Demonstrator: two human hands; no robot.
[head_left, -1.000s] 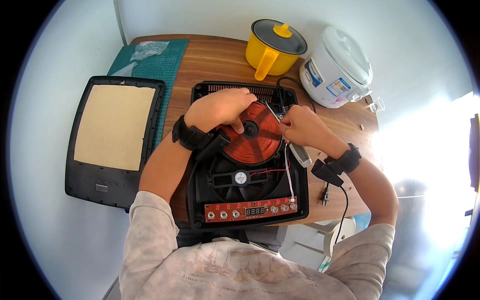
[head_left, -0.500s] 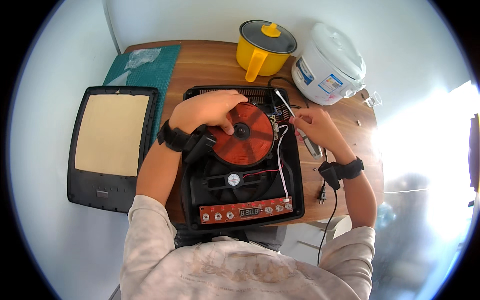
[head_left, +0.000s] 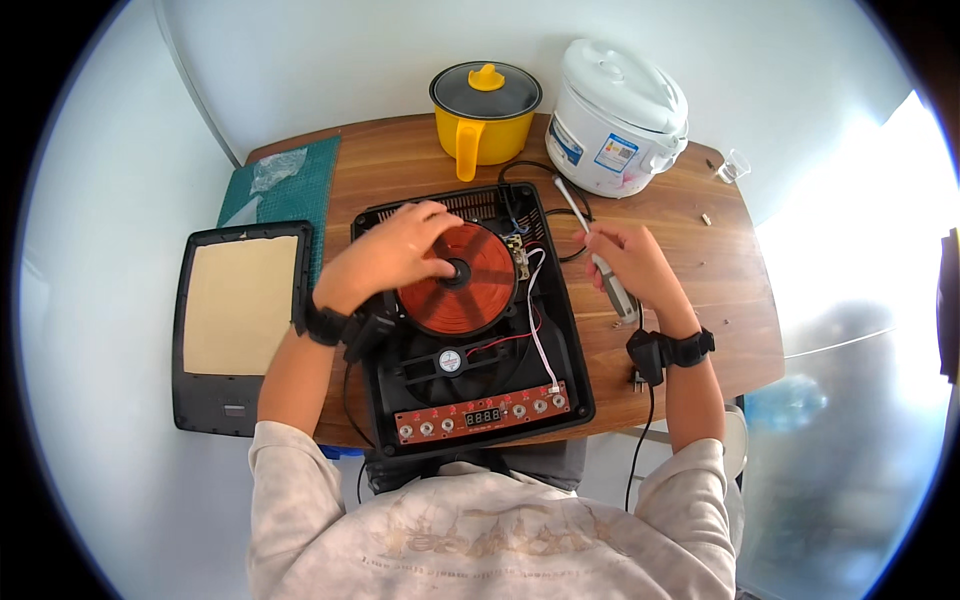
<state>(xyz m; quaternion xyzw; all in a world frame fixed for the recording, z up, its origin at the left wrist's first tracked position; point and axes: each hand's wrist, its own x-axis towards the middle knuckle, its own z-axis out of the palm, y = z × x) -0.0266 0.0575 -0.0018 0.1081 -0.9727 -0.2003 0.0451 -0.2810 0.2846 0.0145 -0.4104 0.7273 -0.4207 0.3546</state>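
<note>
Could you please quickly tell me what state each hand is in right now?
Left hand: open, thumb and fingers spread over the copper coil; firm contact cannot be told.
Right hand: closed, holding a grey-handled screwdriver.

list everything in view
plastic housing: 1, black, centre
round wire coil: 1, red, in housing
round fan: 1, black, by coil
circuit board: 1, red, in housing
slim screwdriver: 1, grey, right
lidded pot: 1, yellow, far side
rice cooker: 1, white, far right
gridded mat: 1, green, far left
flat panel: 1, black, left
plastic bag: 1, clear, on mat
small cup: 1, clear, far right
wooden table: 1, brown, underneath
shirt: 1, beige, near edge
wrist straps: 2, black, wrists
left hand: 1, bare, over coil
right hand: 1, bare, on screwdriver
</note>
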